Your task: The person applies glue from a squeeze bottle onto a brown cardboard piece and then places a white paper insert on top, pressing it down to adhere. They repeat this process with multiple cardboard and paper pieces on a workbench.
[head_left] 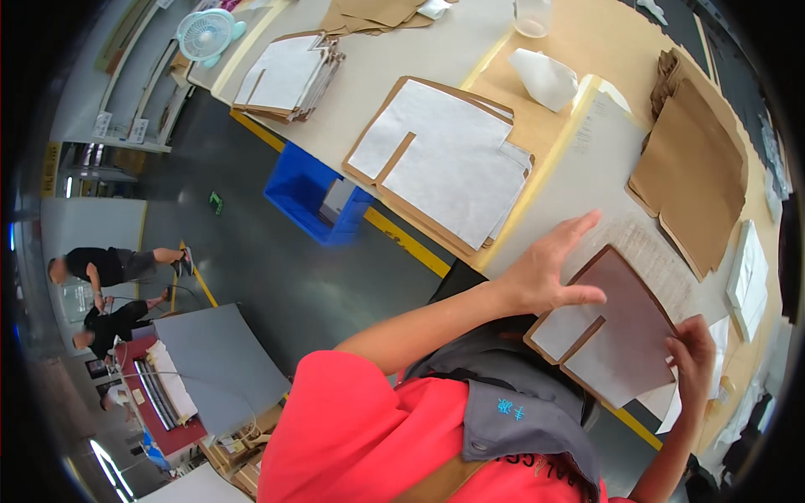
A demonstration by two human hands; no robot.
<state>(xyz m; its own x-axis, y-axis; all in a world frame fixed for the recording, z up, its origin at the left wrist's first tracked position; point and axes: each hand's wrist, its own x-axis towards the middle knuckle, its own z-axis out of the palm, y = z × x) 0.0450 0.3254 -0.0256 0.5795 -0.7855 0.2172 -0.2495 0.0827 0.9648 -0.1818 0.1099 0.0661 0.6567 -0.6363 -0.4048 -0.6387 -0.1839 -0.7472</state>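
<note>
At the table's near edge lies a flat brown piece [620,323] with a pale sheet over its face and a narrow slot cut in from one side. Over its upper left part my left hand [545,272] is spread, thumb and fingers apart, holding nothing. My right hand [692,356] has its fingers curled at the right edge of this brown piece, thumb and fingertips pinched on it. Left of my hands rests a stack of similar white-faced brown pieces [444,159]. Plain brown sheets [692,168] are piled to the right.
Another white-faced stack [285,75] sits farther left, near a small pale-blue fan [206,36]. Crumpled white paper [543,78] and a clear cup [532,17] are at the back. A blue bin [306,193] stands below the table edge. Other people [105,264] are far left.
</note>
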